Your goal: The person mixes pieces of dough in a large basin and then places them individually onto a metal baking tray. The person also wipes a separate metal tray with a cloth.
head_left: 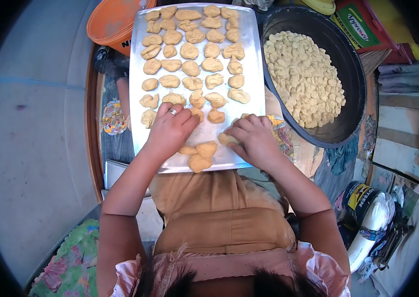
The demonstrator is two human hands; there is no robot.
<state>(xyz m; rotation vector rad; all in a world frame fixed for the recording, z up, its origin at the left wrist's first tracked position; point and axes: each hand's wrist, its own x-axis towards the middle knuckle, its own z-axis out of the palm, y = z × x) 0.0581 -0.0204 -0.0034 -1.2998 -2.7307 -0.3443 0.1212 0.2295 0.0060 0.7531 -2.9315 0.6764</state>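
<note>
A silver metal tray (208, 132) rests in front of me, with rows of flattened yellowish dough pieces (190, 50) across its far and middle parts. My left hand (170, 129), a ring on one finger, is bent over the tray's left side. Its fingertips press down around a dough piece (198, 113), and its fingers partly cover the row there. Toward the tray's right edge, my right hand (255, 138) curls its fingers and thumb about another dough piece (226, 139). A small pile of dough pieces (201, 157) lies between my wrists near the close edge.
A large black basin (350, 106) at the right holds a heap of small dough pieces (303, 79). An orange bucket (112, 22) stands behind the tray's left corner. A red and green box (360, 27) is beyond the basin. Bags (375, 222) lie at the lower right.
</note>
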